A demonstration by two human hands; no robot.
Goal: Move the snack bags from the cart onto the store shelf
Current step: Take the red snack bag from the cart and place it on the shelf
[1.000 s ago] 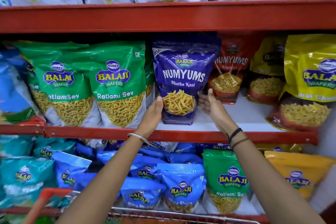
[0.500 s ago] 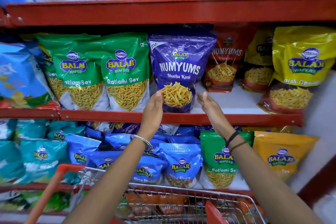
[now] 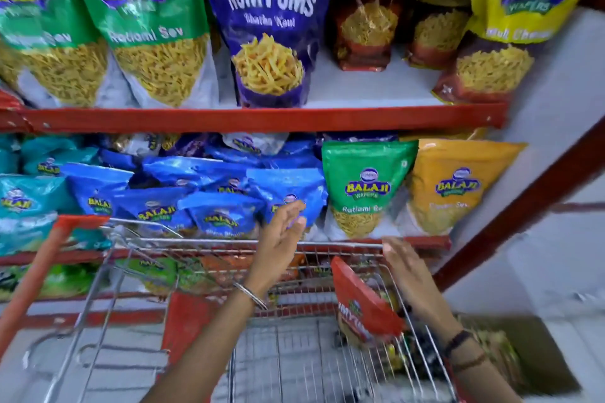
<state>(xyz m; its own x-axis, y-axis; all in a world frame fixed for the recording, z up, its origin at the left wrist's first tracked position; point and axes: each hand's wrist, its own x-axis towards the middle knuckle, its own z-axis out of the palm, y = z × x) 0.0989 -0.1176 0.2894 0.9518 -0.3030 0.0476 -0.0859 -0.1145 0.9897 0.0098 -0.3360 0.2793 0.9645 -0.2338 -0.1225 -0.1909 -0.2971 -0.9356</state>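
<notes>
Both hands hang over the cart (image 3: 209,240). Beyond the left hand's fingers (image 3: 288,216) stand shelf bags (image 3: 226,216); below and left of the right hand's fingers (image 3: 394,252), a bag (image 3: 363,304) stands in the cart.

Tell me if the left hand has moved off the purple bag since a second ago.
Yes. The left hand was beside the purple bag on the shelf; now it is open and lower, over the cart rim.
</notes>
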